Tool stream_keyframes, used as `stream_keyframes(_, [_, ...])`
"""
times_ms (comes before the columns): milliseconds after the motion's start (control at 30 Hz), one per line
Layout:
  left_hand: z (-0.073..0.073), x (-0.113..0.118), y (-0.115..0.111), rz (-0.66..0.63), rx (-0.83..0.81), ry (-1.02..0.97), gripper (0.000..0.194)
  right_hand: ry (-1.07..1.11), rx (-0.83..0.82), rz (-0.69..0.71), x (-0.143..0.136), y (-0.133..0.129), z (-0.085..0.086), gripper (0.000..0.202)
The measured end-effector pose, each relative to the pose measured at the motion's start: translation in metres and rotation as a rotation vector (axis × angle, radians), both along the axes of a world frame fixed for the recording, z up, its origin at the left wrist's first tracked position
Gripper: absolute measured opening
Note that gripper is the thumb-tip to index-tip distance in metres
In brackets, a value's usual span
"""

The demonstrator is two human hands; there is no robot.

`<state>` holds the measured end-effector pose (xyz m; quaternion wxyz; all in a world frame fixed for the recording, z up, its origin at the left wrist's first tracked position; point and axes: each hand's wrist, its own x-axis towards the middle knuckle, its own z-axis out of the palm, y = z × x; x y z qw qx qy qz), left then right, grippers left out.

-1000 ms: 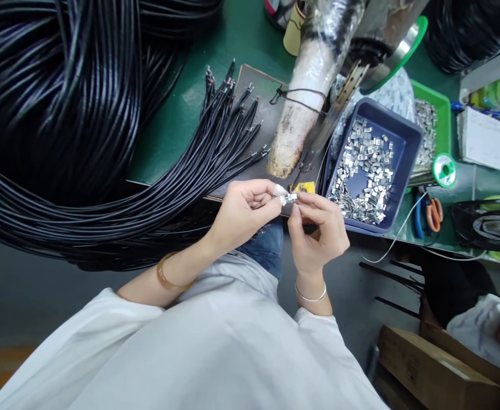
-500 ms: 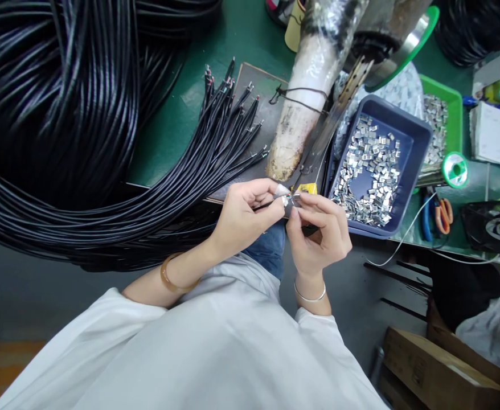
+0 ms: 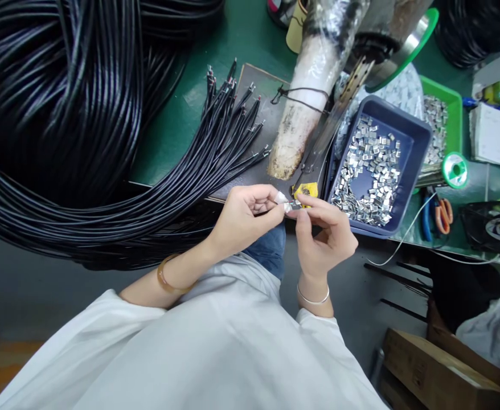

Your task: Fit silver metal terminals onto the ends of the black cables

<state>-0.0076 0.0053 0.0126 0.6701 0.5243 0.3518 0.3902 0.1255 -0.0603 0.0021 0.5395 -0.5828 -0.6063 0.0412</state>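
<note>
My left hand [image 3: 250, 213] pinches a thin black cable whose stripped end [image 3: 293, 203] pokes out past white-covered fingertips. Close on its right, my right hand [image 3: 327, 230] has its fingers curled at that cable end; whatever lies between them is too small to make out. A bundle of black cables [image 3: 190, 171] curves from the left, its ends fanned over a grey board [image 3: 267, 85]. Right of my hands stands a blue tray [image 3: 408, 165] holding small silver metal clips [image 3: 373, 171]. A yellow piece [image 3: 307, 191] lies just beyond my fingertips.
A big coil of black cable [image 3: 53, 102] fills the left. A plastic-wrapped post [image 3: 303, 102] leans over the board. Further right are a green tray [image 3: 455, 108], a solder spool [image 3: 455, 169], orange-and-blue-handled pliers [image 3: 443, 216] and papers [image 3: 498, 136]. Another person's white sleeve [image 3: 493, 333] shows lower right.
My right hand has moved slightly right and down, and its fingers have shifted at the cable end. More of the yellow piece shows. My left hand has dropped a little.
</note>
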Motion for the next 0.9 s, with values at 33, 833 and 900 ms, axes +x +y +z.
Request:
stream_keyframes(33, [0.0, 0.0, 0.0, -0.01, 0.006, -0.008, 0.011, -0.051, 0.028, 0.001, 0.0, -0.001, 0.001, 0.019])
stream_keyframes(833, [-0.007, 0.005, 0.001, 0.17, 0.199, -0.003, 0.008, -0.203, 0.085, -0.064, 0.001, 0.012, 0.0, 0.019])
stream_keyframes(900, [-0.006, 0.005, 0.002, 0.191, 0.229, -0.02, 0.009, -0.195, 0.081, -0.064, 0.0, 0.013, 0.001, 0.019])
